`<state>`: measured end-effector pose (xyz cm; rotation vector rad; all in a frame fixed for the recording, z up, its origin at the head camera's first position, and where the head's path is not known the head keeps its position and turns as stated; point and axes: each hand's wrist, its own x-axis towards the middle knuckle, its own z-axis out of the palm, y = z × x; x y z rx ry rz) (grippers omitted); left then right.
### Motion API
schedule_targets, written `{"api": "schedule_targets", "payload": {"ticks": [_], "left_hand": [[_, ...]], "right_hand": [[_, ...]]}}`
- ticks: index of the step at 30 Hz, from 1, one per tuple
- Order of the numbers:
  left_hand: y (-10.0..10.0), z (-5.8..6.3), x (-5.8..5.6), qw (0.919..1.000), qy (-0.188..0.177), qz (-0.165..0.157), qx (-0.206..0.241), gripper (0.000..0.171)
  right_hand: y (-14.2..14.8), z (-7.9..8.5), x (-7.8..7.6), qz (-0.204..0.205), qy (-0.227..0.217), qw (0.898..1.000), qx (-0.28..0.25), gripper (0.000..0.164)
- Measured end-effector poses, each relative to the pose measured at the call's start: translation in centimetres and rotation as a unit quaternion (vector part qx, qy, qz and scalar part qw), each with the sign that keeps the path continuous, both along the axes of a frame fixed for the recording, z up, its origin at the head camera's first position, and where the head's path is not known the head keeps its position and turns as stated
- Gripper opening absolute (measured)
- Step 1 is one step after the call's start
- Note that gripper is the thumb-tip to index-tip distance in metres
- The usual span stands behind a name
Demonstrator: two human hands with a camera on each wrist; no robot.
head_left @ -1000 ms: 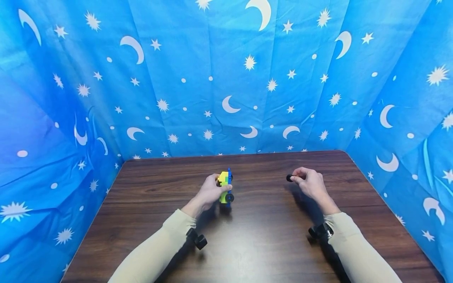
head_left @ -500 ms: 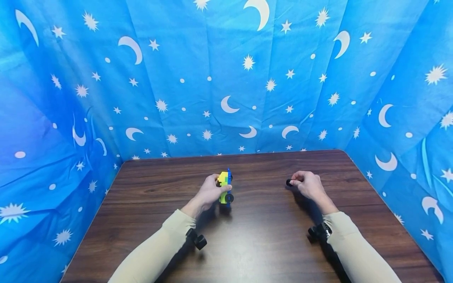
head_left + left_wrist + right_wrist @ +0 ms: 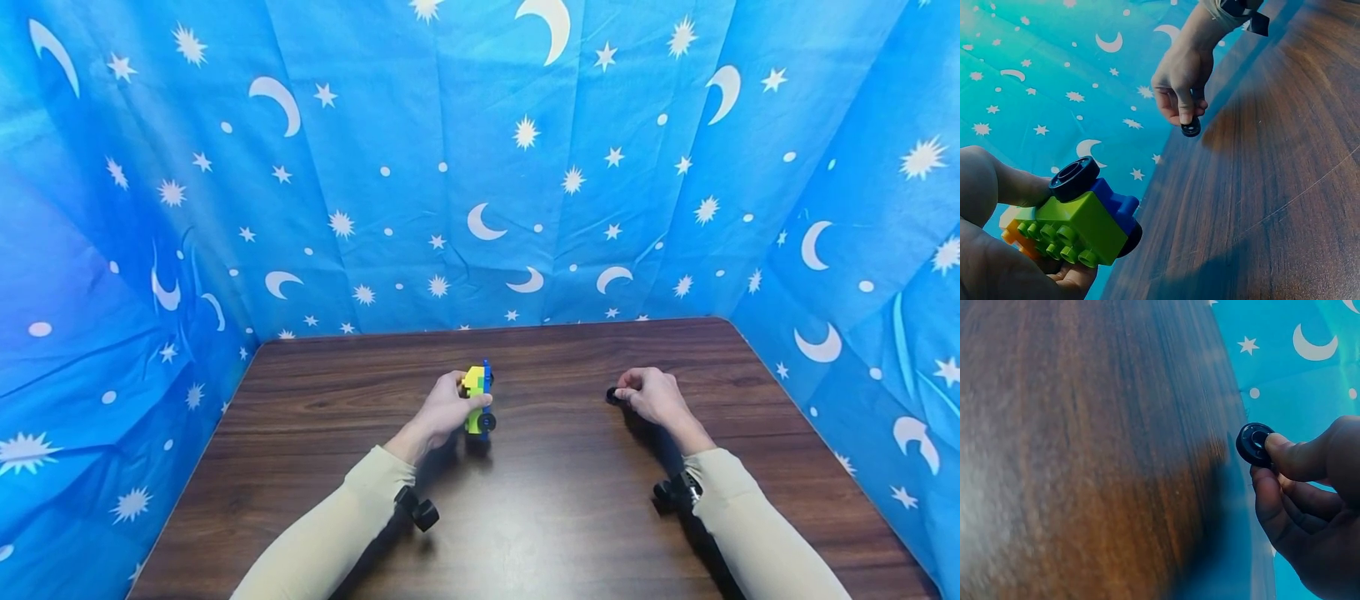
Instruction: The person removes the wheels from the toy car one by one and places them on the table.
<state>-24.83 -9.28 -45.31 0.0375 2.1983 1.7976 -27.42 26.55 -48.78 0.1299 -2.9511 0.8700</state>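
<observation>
Two objects are being held over a dark wood-grain table (image 3: 540,500). A yellow, green and blue brick vehicle (image 3: 1094,225) is being gripped by the left hand (image 3: 442,410), its thumb and curled fingers being pressed to opposite sides; the vehicle is being held near the table's middle, its blue base (image 3: 1112,203) being turned toward the right hand (image 3: 654,394). One black ring-shaped wheel (image 3: 1249,448) is being pinched between that hand's thumb and fingertips, well apart from the vehicle; contact with the table is not being resolved. The table is being bordered by blue moon-and-star cloth (image 3: 420,200).
</observation>
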Motion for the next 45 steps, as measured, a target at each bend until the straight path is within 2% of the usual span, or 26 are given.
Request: {"api": "schedule_targets", "payload": {"ticks": [9,18,31,45], "left_hand": [[0.2,0.9,-0.2,1.0,0.006,-0.001,0.002,0.055],[0.3,-0.1,0.2,1.0,0.005,-0.001,0.006,0.054],[0.3,0.1,0.2,1.0,0.002,-0.007,-0.001,0.056],[0.2,0.0,0.0,1.0,0.002,-0.007,-0.005,0.055]], "right_hand": [[0.3,0.0,-0.4,-0.001,-0.017,1.0,-0.003,0.01],[0.0,-0.5,0.2,-0.01,-0.003,1.0,0.017,0.009],[-0.6,-0.8,0.1,-0.02,0.013,0.998,0.054,0.009],[-1.3,-0.7,0.0,-0.001,0.044,0.995,0.085,0.01]]}}
